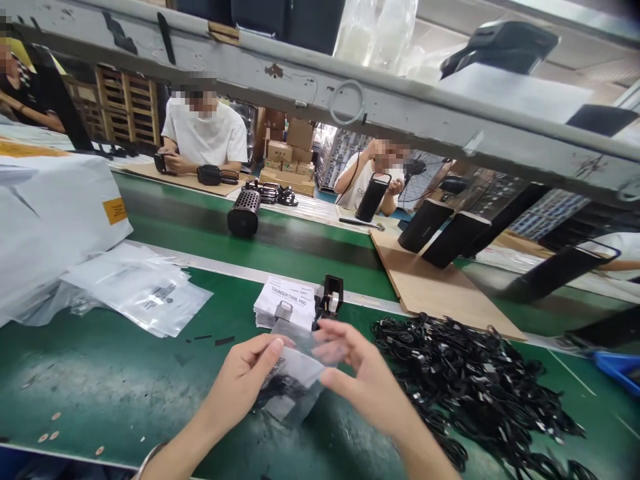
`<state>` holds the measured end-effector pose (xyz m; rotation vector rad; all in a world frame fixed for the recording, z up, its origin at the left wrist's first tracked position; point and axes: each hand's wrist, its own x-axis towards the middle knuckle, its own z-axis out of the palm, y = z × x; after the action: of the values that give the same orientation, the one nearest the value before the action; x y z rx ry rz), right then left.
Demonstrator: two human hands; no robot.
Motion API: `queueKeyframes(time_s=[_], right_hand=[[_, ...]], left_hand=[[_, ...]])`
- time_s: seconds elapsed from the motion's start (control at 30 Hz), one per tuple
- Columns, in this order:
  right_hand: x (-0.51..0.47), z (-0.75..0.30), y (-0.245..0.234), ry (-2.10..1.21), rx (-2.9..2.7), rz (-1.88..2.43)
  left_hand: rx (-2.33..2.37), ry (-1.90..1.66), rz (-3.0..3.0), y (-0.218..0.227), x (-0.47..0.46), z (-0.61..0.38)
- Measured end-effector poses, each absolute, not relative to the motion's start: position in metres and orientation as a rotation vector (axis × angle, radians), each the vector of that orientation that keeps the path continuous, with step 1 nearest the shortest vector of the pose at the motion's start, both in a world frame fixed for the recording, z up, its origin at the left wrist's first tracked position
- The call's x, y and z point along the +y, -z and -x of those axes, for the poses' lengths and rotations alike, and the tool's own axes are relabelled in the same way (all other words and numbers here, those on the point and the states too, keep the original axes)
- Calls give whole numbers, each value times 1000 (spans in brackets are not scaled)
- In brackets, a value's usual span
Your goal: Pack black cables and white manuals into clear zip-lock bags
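Note:
My left hand (250, 373) pinches the upper edge of a clear plastic bag (305, 400). Inside the bag are a folded paper manual (298, 367) and a dark coiled cable (280, 387). At the bag's right side is my right hand (357, 373), its fingers apart and slightly blurred by motion; whether they touch the plastic is unclear. Just beyond the bag sits a stack of printed manuals (286, 301), with a black tape dispenser (331, 297) to its right.
A large pile of black cables (465, 387) lies at the right. Flat plastic bags (155, 293) lie at the left beside a white sack (55, 227). Across the green belt are black speakers (425, 225) on a board (450, 293); people work behind it. A metal beam (300, 73) crosses overhead.

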<state>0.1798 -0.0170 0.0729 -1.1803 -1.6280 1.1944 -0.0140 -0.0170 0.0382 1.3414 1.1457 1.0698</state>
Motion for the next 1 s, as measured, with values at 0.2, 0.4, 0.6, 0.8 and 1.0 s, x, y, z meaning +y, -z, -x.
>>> queueKeyframes(time_s=[0.2, 0.4, 0.6, 0.8, 1.0], right_hand=[[-20, -169, -31, -1126, -1523, 1272], [-14, -173, -29, -1033, -1635, 1172], [-7, -178, -25, -925, -1712, 1042], [-7, -181, -18, -843, -1796, 994], [13, -196, -21, -659, -1364, 1508]], left_hand=[[1249, -1098, -1371, -27, -13, 13], [1199, -1093, -1184, -18, -11, 21], [1094, -1045, -1065, -15, -6, 33], [1067, -842, -1014, -27, -6, 27], [1190, -826, -1162, -14, -10, 13]])
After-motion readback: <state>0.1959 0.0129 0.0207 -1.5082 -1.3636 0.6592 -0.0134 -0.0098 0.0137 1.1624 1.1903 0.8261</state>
